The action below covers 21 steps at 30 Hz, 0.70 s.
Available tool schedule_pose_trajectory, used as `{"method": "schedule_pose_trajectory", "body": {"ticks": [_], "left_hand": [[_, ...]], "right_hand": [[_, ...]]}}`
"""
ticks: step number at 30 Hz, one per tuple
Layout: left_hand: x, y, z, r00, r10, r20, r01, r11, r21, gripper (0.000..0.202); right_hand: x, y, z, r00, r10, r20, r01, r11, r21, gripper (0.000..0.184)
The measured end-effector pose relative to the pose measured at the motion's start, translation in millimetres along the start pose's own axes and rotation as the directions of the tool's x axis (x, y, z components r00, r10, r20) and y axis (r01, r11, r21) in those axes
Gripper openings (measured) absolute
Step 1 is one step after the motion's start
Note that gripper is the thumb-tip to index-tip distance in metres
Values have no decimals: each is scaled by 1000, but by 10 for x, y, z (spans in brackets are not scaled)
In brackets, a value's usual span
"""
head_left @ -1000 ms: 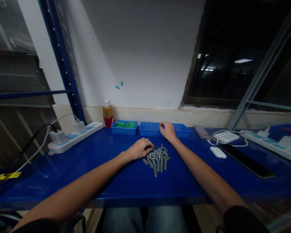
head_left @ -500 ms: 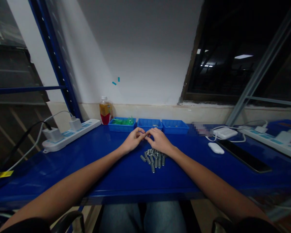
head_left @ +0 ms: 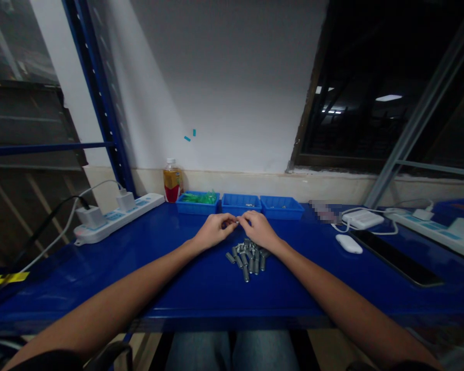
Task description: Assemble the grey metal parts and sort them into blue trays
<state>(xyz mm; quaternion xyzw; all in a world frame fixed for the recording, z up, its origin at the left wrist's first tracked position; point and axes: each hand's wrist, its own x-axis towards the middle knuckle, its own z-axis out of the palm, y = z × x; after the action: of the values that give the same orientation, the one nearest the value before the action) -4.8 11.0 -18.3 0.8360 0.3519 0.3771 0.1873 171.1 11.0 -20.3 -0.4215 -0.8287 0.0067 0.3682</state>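
a tiny metal piece [head_left: 237,222] sits pinched between left hand [head_left: 213,231] and right hand [head_left: 258,229].

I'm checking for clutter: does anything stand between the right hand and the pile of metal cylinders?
Nothing visible does. The right hand is just beyond the pile of metal cylinders on the blue table, and hides part of its far edge from this view.

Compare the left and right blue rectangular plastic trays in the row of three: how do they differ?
The left tray is well filled with bright green pieces; the right tray holds a few small bits, too small to identify. The left tray stands beside a white-capped bottle; the right tray stands nearer the window. Both are open-topped.
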Motion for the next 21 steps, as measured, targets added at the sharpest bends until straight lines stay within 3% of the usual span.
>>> {"method": "schedule_pose_trajectory", "body": {"ticks": [3, 6, 11, 17, 21], "left_hand": [[7, 2, -12, 1000, -10, -18, 10, 1000, -5, 26], [24, -69, 16, 996, -85, -23, 80, 983, -165, 30], [31, -132, 32, 988, -148, 44, 154, 911, -383, 32], [13, -67, 16, 987, -135, 91, 160, 912, -377, 33], [-14, -24, 28, 993, -116, 23, 118, 963, -242, 31]], "right_hand": [[-6, 0, -12, 1000, 10, -15, -10, 999, 36, 25], [-12, -8, -39, 998, -9, -62, 17, 993, 121, 10], [-13, -19, -67, 991, -124, -44, 129, 978, 165, 7], [-8, -3, -27, 998, -63, -16, 65, 982, 176, 8], [-7, 8, -2, 998, -24, -52, 31, 989, 144, 17]]}}
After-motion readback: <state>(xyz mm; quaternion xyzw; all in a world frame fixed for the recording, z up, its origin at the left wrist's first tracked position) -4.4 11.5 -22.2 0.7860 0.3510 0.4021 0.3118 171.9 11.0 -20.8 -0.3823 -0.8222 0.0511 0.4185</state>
